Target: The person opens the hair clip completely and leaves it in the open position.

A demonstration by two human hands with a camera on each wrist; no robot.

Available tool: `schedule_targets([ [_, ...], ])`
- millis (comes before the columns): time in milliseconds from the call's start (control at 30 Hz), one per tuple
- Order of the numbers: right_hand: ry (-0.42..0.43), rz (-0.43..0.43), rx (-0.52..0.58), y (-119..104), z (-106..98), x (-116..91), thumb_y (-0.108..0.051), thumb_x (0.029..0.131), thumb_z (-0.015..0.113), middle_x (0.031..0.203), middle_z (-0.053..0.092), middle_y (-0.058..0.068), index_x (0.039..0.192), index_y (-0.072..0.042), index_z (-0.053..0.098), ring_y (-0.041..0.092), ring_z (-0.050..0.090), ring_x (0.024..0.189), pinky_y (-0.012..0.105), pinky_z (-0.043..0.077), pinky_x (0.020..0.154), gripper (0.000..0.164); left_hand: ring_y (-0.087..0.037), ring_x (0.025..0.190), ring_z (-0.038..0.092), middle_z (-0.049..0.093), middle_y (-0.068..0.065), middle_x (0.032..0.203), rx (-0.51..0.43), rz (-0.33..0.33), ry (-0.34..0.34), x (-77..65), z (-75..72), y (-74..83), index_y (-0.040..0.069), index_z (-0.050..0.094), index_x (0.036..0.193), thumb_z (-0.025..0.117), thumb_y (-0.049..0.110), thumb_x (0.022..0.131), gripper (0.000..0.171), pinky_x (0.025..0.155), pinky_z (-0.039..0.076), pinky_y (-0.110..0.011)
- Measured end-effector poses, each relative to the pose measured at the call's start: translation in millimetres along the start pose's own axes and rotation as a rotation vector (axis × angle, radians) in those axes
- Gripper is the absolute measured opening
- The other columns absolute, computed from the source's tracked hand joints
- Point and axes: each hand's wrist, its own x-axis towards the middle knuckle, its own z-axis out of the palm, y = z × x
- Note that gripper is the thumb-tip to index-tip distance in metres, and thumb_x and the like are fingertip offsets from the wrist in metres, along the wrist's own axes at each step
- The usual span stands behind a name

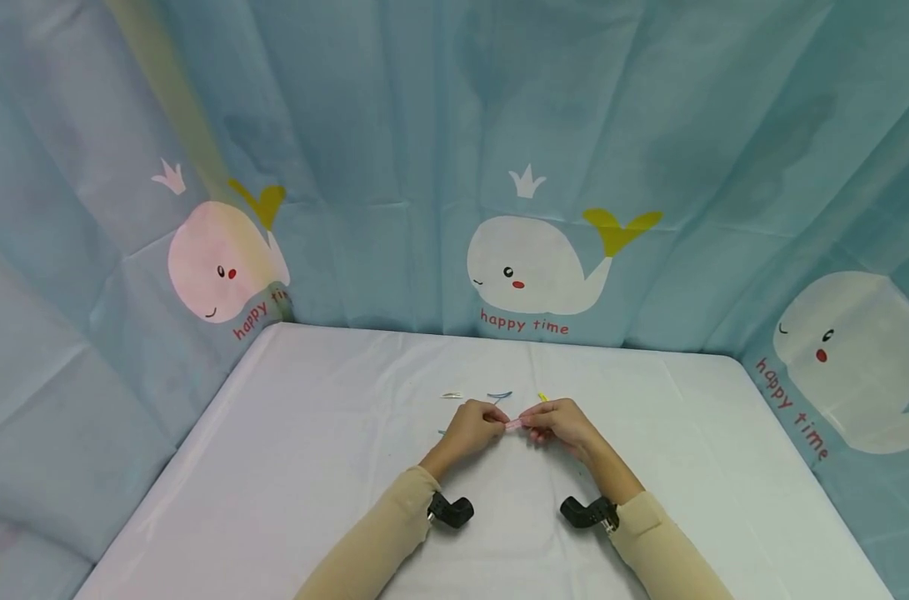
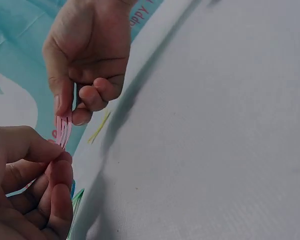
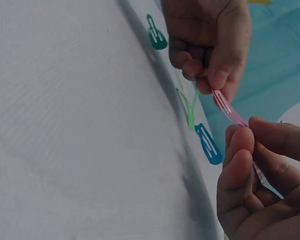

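Note:
A pink snap hair clip (image 1: 513, 425) is stretched between my two hands, just above the white table. My left hand (image 1: 472, 429) pinches one end of it between thumb and fingers. The other end is pinched by my right hand (image 1: 562, 421). Seen from the left wrist, the slotted body of the pink hair clip (image 2: 64, 131) shows between the fingertips, both ends covered. In the right wrist view a blue hair clip (image 3: 208, 145), a light green hair clip (image 3: 190, 112) with its arms spread, and a dark green hair clip (image 3: 157, 35) lie on the table.
A yellow hair clip (image 1: 542, 397) lies just beyond my right hand. Farther left on the white table (image 1: 297, 467) is a pale, thin clip (image 1: 451, 395). A blue curtain (image 1: 394, 167) with whale prints stands behind the table's far edge.

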Motion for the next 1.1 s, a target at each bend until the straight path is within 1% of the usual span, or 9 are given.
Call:
schedule_targets([
  [133, 0.007, -0.013, 0.012, -3, 0, -2, -0.007, 0.088, 0.067, 0.073, 0.071, 0.0, 0.104, 0.012, 0.069, 0.009, 0.06, 0.059, 0.023, 0.05, 0.057, 0.025, -0.004, 0.063, 0.054, 0.071, -0.005, 0.077, -0.104, -0.051, -0.014, -0.2, -2.7, -0.3, 0.004, 0.076, 0.091, 0.067, 0.009, 0.084, 0.012, 0.058, 0.043, -0.019],
  [267, 0.018, -0.023, 0.038, -5, 1, -4, -0.006, 0.089, 0.066, 0.073, 0.07, 0.0, 0.107, 0.013, 0.067, 0.008, 0.06, 0.06, 0.022, 0.051, 0.058, 0.027, -0.005, 0.065, 0.055, 0.072, -0.007, 0.08, -0.201, -0.072, -0.007, 0.1, -2.1, -3.6, 0.001, 0.076, 0.094, 0.068, 0.012, 0.085, 0.016, 0.059, 0.043, -0.019],
  [367, 0.016, -0.018, 0.084, -5, 1, -6, -0.007, 0.089, 0.066, 0.075, 0.07, 0.0, 0.109, 0.014, 0.065, 0.007, 0.06, 0.061, 0.021, 0.052, 0.059, 0.029, -0.006, 0.067, 0.058, 0.073, -0.008, 0.084, -0.34, -0.115, -0.004, 0.0, -0.3, -7.1, -0.001, 0.075, 0.098, 0.067, 0.013, 0.088, 0.019, 0.061, 0.047, -0.019],
  [533, -0.006, -0.01, 0.178, -5, 2, -10, -0.005, 0.092, 0.061, 0.081, 0.071, 0.001, 0.113, 0.015, 0.062, 0.007, 0.06, 0.064, 0.021, 0.052, 0.062, 0.029, -0.006, 0.071, 0.061, 0.073, -0.002, 0.084, -0.646, -0.22, -0.041, -2.0, 1.4, -9.5, -0.007, 0.07, 0.108, 0.064, 0.011, 0.091, 0.025, 0.064, 0.05, -0.019],
  [667, -0.04, -0.006, 0.254, -6, 3, -13, -0.005, 0.094, 0.059, 0.082, 0.071, 0.0, 0.11, 0.009, 0.066, 0.007, 0.061, 0.065, 0.02, 0.052, 0.062, 0.022, -0.006, 0.072, 0.061, 0.07, 0.003, 0.081, -0.837, -0.297, -0.084, -4.4, 0.7, -7.2, -0.01, 0.064, 0.115, 0.062, 0.008, 0.092, 0.03, 0.065, 0.049, -0.018],
  [733, -0.057, -0.005, 0.285, -7, 2, -14, -0.006, 0.094, 0.059, 0.081, 0.071, 0.0, 0.106, 0.004, 0.068, 0.006, 0.061, 0.066, 0.019, 0.052, 0.062, 0.018, -0.005, 0.073, 0.061, 0.07, 0.003, 0.081, -0.889, -0.317, -0.094, -5.2, 0.1, -6.1, -0.011, 0.062, 0.118, 0.061, 0.008, 0.093, 0.031, 0.066, 0.049, -0.018],
  [867, -0.067, -0.001, 0.319, -6, 3, -15, -0.007, 0.094, 0.059, 0.08, 0.071, -0.001, 0.098, -0.005, 0.071, 0.005, 0.061, 0.066, 0.018, 0.052, 0.062, 0.013, -0.005, 0.073, 0.062, 0.07, 0.003, 0.082, -0.935, -0.334, -0.096, -6.0, -0.1, -4.7, -0.011, 0.061, 0.121, 0.059, 0.008, 0.094, 0.032, 0.066, 0.05, -0.018],
  [1000, -0.059, 0.023, 0.367, -6, 4, -15, -0.007, 0.095, 0.058, 0.078, 0.072, -0.002, 0.091, -0.01, 0.072, 0.004, 0.062, 0.065, 0.017, 0.052, 0.061, 0.015, -0.004, 0.073, 0.062, 0.07, 0.004, 0.084, -0.957, -0.323, -0.094, -6.9, 0.6, -3.9, -0.012, 0.059, 0.122, 0.058, 0.008, 0.095, 0.034, 0.066, 0.05, -0.018],
  [1100, -0.071, 0.036, 0.421, -5, 4, -16, -0.006, 0.097, 0.055, 0.078, 0.072, -0.002, 0.088, -0.011, 0.072, 0.004, 0.062, 0.064, 0.017, 0.052, 0.061, 0.019, -0.004, 0.073, 0.062, 0.07, 0.004, 0.083, -0.983, -0.308, -0.098, -7.6, 1.1, -4.0, -0.014, 0.058, 0.124, 0.057, 0.007, 0.096, 0.034, 0.066, 0.049, -0.017],
])
